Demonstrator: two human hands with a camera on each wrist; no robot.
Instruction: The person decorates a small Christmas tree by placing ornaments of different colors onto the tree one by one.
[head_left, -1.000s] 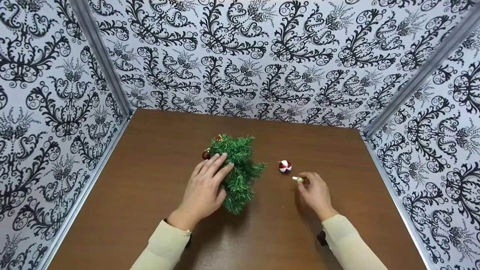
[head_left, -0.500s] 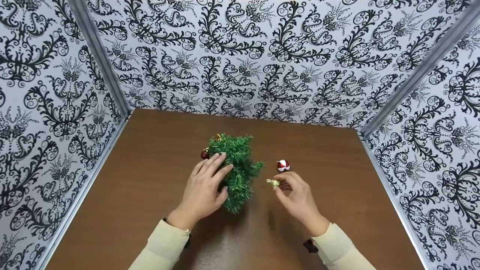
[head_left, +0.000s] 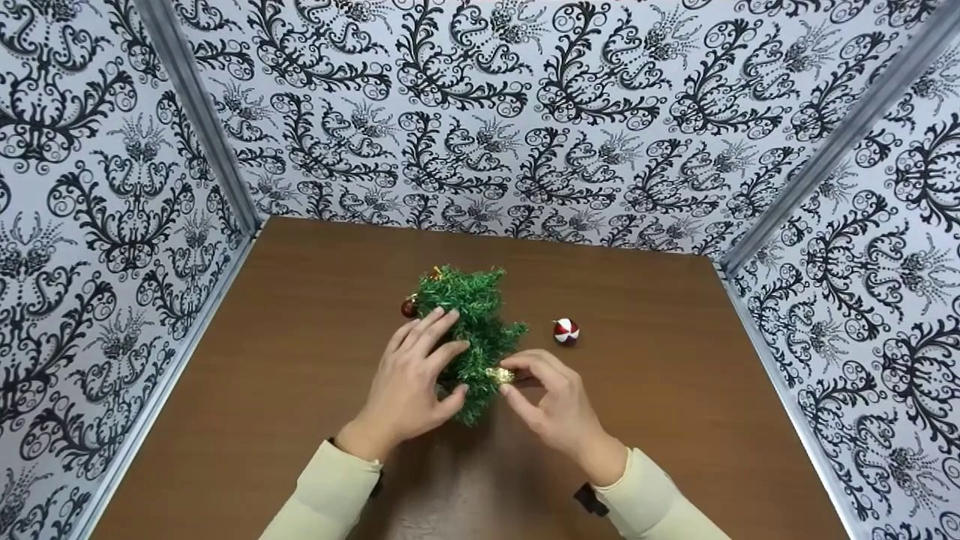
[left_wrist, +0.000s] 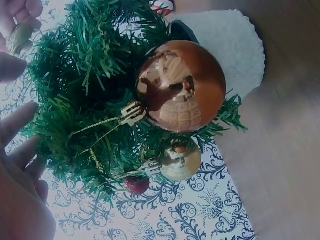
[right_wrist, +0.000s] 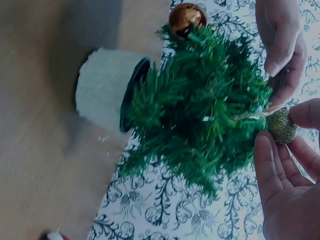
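A small green tinsel Christmas tree (head_left: 469, 292) stands on the table, its white fuzzy pot (right_wrist: 107, 90) showing in the right wrist view. My left hand (head_left: 405, 382) rests against its left side, fingers spread and relaxed. Thumb and fingers of my right hand (head_left: 559, 401) pinch a glittery gold bauble (right_wrist: 282, 126) at the tree's right side. Its string loop (right_wrist: 247, 116) reaches in among the branches. On the left side hang a shiny copper bauble (left_wrist: 187, 85), a smaller pale gold bauble (left_wrist: 181, 162) and a red glitter bauble (left_wrist: 136, 185).
A red and white bauble (head_left: 566, 331) lies on the brown table (head_left: 645, 300), right of the tree and behind my right hand. Walls with black scroll patterns (head_left: 480, 112) enclose the table at the back and both sides.
My right hand has carried the gold bauble leftward from beside the red and white one up to the tree. The left hand stays on the branches, its thumb slightly more spread.
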